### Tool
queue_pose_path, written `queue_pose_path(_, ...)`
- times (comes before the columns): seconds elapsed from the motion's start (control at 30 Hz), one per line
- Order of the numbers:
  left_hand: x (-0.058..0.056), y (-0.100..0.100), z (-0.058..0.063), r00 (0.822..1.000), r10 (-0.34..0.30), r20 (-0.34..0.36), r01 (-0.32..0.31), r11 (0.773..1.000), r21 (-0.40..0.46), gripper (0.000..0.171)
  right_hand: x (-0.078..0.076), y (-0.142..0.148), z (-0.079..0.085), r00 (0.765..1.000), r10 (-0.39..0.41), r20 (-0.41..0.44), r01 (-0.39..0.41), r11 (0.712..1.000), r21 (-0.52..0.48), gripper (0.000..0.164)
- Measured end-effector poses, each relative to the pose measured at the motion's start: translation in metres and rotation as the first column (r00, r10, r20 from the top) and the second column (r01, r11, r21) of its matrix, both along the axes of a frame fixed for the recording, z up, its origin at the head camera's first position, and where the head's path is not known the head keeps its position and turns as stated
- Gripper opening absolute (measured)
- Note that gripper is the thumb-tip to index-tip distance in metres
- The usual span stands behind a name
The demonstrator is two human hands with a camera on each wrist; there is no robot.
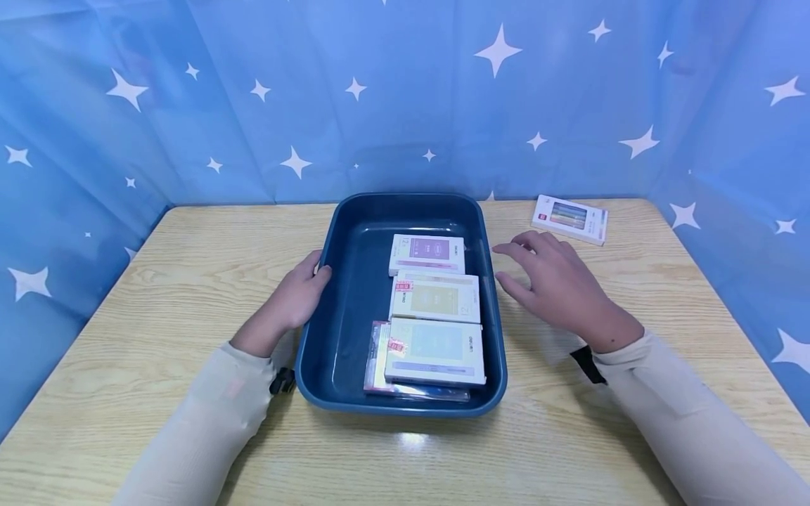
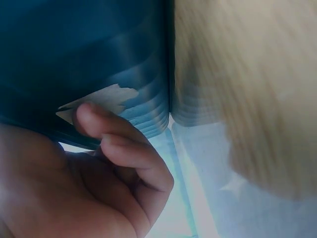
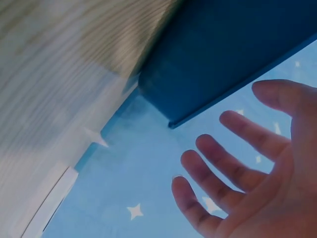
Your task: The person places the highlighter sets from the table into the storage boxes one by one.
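Observation:
A dark blue plastic bin (image 1: 344, 309) stands on the table. My left hand (image 1: 297, 292) grips its left rim, thumb over the edge and fingers curled against the outer wall, as the left wrist view shows near a torn pale sticker (image 2: 106, 101). Beside the right rim hovers my right hand (image 1: 550, 277), fingers spread and holding nothing. Inside the bin lie a purple-labelled white box (image 1: 427, 253), a yellow-labelled box (image 1: 436, 296) and a pale-windowed box (image 1: 435, 350). Under that last box, a flat clear-edged pack (image 1: 375, 369) is partly hidden.
A white box with a window of coloured sticks (image 1: 569, 219) lies on the wooden table (image 1: 190, 281), behind my right hand. Blue curtains (image 1: 405, 91) with white stars hang along the table's back and sides.

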State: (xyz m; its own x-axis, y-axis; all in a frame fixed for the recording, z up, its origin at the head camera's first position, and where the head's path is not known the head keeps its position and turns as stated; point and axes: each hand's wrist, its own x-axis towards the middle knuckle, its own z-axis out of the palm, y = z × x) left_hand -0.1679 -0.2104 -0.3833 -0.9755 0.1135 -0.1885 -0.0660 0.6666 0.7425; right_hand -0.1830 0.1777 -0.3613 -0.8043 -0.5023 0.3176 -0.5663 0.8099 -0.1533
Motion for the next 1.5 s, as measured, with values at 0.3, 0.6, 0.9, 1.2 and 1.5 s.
queue_pose_path(0.3, 0.000, 0.001, -0.001, 1.000, 0.005, -0.004, -0.005, 1.000, 0.006, 0.053, -0.020, 0.016, -0.002, 0.997, -0.055, 0.050, 0.054, 0.998, 0.025, 0.038)
queue_pose_path(0.6, 0.001, -0.002, -0.002, 1.000, 0.010, -0.001, -0.010, 1.000, 0.006, 0.053, -0.038, 0.031, -0.004, 0.982, -0.120, 0.149, 0.106, 0.990, 0.096, 0.042)
queue_pose_path(0.9, 0.001, -0.001, -0.001, 1.000, 0.009, -0.008, -0.009, 1.000, 0.012, 0.053, -0.058, 0.050, -0.012, 0.951, -0.203, 0.235, 0.173, 0.975, 0.142, 0.047)
queue_pose_path(1.2, 0.001, 0.000, -0.002, 1.000, 0.000, -0.011, 0.000, 1.000, 0.030, 0.052, -0.073, 0.065, -0.016, 0.930, -0.242, 0.278, 0.193, 0.962, 0.194, 0.051)
queue_pose_path(1.5, 0.001, 0.000, -0.002, 1.000, 0.003, -0.006, -0.003, 1.000, 0.023, 0.053, -0.086, 0.071, -0.016, 0.905, -0.290, 0.311, 0.211, 0.941, 0.265, 0.058)
